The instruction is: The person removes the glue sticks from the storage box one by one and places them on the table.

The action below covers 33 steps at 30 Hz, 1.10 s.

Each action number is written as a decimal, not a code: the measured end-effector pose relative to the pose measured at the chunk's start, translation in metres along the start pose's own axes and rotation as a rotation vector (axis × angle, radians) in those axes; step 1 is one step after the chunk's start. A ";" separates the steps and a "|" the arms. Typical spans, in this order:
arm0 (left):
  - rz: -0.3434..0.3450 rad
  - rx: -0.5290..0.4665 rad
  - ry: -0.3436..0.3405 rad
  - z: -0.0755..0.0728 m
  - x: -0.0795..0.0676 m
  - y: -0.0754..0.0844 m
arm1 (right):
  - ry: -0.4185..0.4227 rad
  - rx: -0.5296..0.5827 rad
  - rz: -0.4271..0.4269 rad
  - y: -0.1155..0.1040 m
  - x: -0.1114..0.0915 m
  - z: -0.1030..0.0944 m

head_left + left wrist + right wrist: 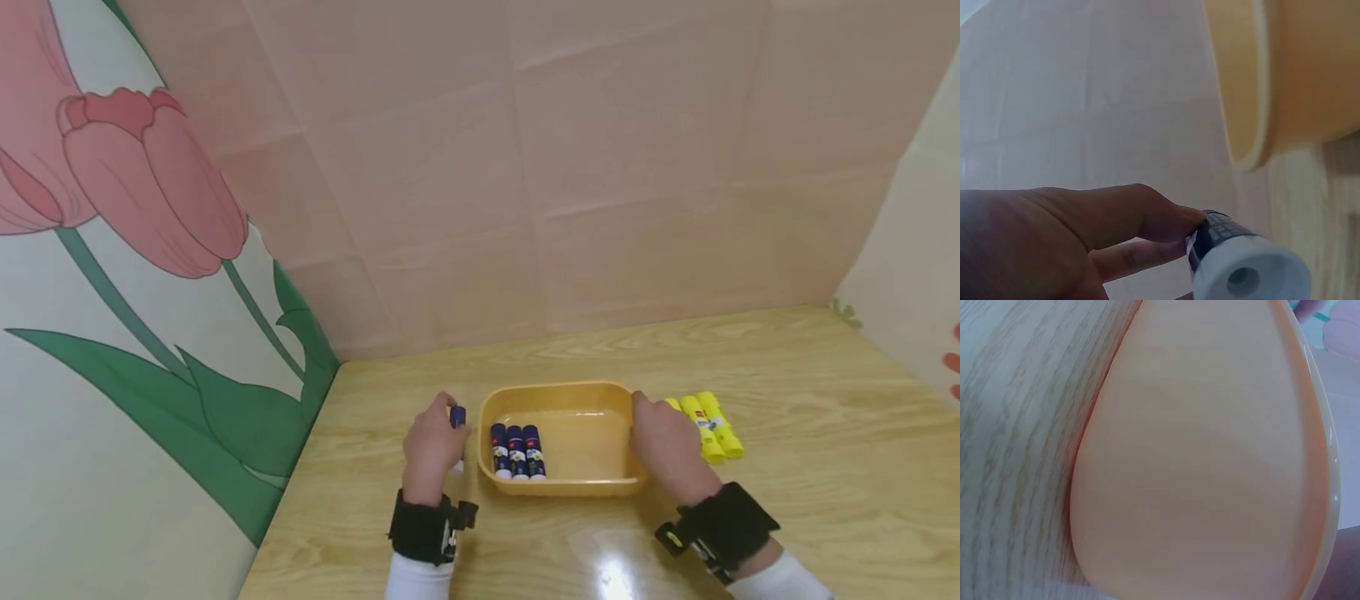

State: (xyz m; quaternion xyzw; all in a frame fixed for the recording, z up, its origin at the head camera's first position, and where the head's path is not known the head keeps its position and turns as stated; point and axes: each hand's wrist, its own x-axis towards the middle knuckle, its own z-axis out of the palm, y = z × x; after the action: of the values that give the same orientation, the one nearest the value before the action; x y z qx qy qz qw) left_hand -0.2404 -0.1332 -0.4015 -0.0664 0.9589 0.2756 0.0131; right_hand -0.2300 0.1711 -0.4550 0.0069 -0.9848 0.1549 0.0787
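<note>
Navy-blue cylindrical tube with a white end (458, 417) is pinched between the thumb and fingers of the left hand (435, 442), just outside the left wall of the yellow-orange plastic tray (585, 446), its long axis roughly parallel to three matching navy tubes (517, 452) inside. The right hand (671, 442), farther off, grips the tray's right end, partly hiding at least three bright-yellow cylindrical tubes (701, 427).

navy, white-ended glue stick (458, 418) beside a yellow-orange tray (588, 446)
</note>
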 end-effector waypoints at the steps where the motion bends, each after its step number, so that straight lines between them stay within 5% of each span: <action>1: -0.001 0.006 0.000 0.002 0.002 -0.001 | 0.007 0.000 -0.004 0.000 0.000 0.000; 18: -0.053 0.060 -0.039 0.044 0.028 -0.026 | 0.025 0.006 -0.019 -0.002 -0.002 0.001; 33: -0.028 0.075 -0.032 0.057 0.035 -0.031 | -0.010 -0.013 0.010 0.000 0.000 0.000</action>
State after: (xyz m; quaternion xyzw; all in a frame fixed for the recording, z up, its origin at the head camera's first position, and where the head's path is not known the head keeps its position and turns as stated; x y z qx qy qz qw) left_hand -0.2718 -0.1330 -0.4688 -0.0746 0.9672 0.2402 0.0348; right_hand -0.2299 0.1706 -0.4553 0.0024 -0.9861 0.1489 0.0731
